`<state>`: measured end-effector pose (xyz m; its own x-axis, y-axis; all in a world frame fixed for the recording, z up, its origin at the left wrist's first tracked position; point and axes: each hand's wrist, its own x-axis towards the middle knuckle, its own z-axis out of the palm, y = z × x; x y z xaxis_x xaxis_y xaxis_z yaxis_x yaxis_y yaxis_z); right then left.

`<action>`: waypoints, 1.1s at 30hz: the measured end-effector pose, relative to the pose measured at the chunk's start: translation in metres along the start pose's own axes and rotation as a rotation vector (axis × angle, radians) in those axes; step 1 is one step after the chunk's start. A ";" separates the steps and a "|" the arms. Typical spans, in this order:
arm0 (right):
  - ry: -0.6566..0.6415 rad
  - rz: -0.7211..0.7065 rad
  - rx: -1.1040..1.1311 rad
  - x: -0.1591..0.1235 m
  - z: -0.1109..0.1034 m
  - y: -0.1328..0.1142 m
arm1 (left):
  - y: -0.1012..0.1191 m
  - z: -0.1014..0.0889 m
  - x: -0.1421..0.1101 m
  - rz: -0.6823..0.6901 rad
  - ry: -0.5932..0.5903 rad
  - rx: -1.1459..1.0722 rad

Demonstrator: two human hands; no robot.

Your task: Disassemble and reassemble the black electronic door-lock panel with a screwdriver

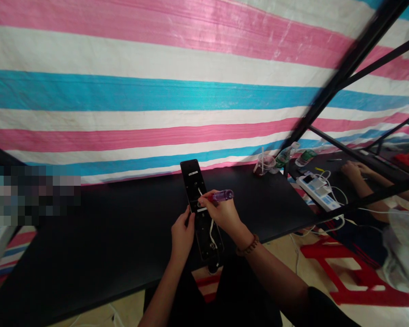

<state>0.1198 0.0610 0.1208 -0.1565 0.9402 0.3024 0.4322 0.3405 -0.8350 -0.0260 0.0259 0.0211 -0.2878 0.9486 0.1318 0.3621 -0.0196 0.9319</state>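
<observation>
right hand point(225, 213) is gripping a purple-handled tool point(224, 195), fingers closed, over the long black panel point(192, 181). left hand point(183, 231) is holding the panel's left edge, fingers partly curled. panel is spanning the worktop point(122, 236) middle, far to near edge.

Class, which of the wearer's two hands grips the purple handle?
The right hand: it grips the purple handle and has a bracelet at its wrist. The left hand, bare-wristed, touches the black panel.
</observation>
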 end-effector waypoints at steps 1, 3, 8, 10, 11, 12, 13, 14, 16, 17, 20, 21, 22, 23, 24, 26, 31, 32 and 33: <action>-0.002 0.000 0.003 0.000 0.000 0.000 | 0.000 0.000 0.000 0.000 0.002 0.001; -0.003 0.001 0.005 0.001 0.000 0.000 | 0.000 0.000 0.000 0.000 0.005 0.001; -0.007 -0.008 -0.010 0.002 0.000 -0.002 | -0.001 -0.001 0.000 0.010 -0.001 -0.003; -0.005 -0.008 -0.012 0.001 -0.001 -0.004 | 0.000 -0.001 0.000 0.010 -0.004 0.005; -0.005 -0.007 -0.012 0.001 -0.001 -0.005 | 0.000 -0.001 0.000 0.007 -0.004 0.009; -0.004 -0.007 -0.012 0.001 -0.002 -0.006 | 0.000 -0.002 0.000 0.001 -0.004 0.013; -0.003 -0.008 -0.012 0.001 -0.002 -0.007 | 0.000 -0.001 0.000 -0.007 -0.005 0.015; -0.004 -0.009 -0.013 0.000 -0.002 -0.008 | 0.000 -0.001 0.000 -0.016 -0.007 0.017; -0.004 -0.010 -0.017 0.000 -0.003 -0.009 | 0.001 -0.001 0.000 -0.034 -0.013 0.020; -0.003 -0.010 -0.020 0.000 -0.003 -0.009 | 0.001 -0.001 0.000 -0.041 -0.018 0.023; 0.004 -0.002 -0.023 0.001 -0.002 -0.007 | 0.000 -0.001 0.000 -0.054 -0.027 0.029; 0.005 0.001 -0.021 0.001 -0.001 -0.007 | 0.000 -0.001 0.000 -0.053 -0.028 0.029; 0.004 0.005 -0.016 0.000 -0.001 -0.006 | 0.000 -0.001 0.000 -0.050 -0.029 0.027; 0.004 0.008 -0.010 0.000 0.000 -0.005 | 0.000 -0.001 0.000 -0.046 -0.028 0.027; 0.003 0.010 -0.004 0.000 0.000 -0.004 | -0.001 -0.001 0.000 -0.044 -0.027 0.026; -0.001 0.009 0.007 -0.001 0.000 -0.004 | -0.001 -0.001 0.000 -0.044 -0.026 0.028; 0.023 -0.005 0.043 -0.004 -0.005 -0.010 | 0.002 -0.004 0.005 0.019 0.054 0.015; 0.033 -0.010 0.061 -0.005 -0.006 -0.011 | 0.005 -0.005 0.007 0.041 0.076 0.014; 0.042 -0.013 0.082 -0.006 -0.007 -0.011 | 0.007 -0.007 0.009 0.059 0.093 0.017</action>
<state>0.1225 0.0518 0.1317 -0.1237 0.9354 0.3312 0.3561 0.3534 -0.8650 -0.0321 0.0325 0.0312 -0.3464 0.9125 0.2176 0.3954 -0.0684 0.9160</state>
